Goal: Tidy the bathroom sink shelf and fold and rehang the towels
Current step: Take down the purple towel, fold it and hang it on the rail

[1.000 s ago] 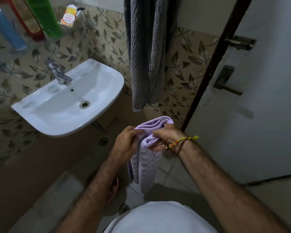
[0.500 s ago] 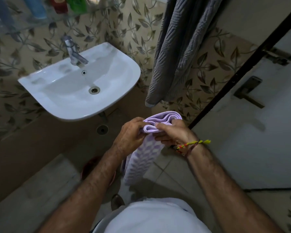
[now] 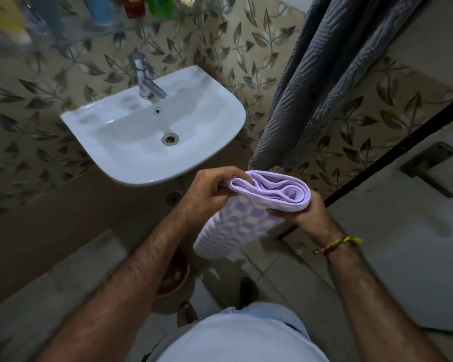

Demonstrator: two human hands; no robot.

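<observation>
Below sink rim (image 3: 147, 178): folded lilac towel (image 3: 249, 218) gripped by left hand (image 3: 209, 194) and right hand (image 3: 302, 214); right fingertips hidden beneath; shelf bottles (image 3: 102, 9) cropped, blurred.

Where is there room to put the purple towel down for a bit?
The sink basin looks bare between the tap and drain. The glass shelf above is crowded with bottles. The grey towel fills the wall beside it.
</observation>
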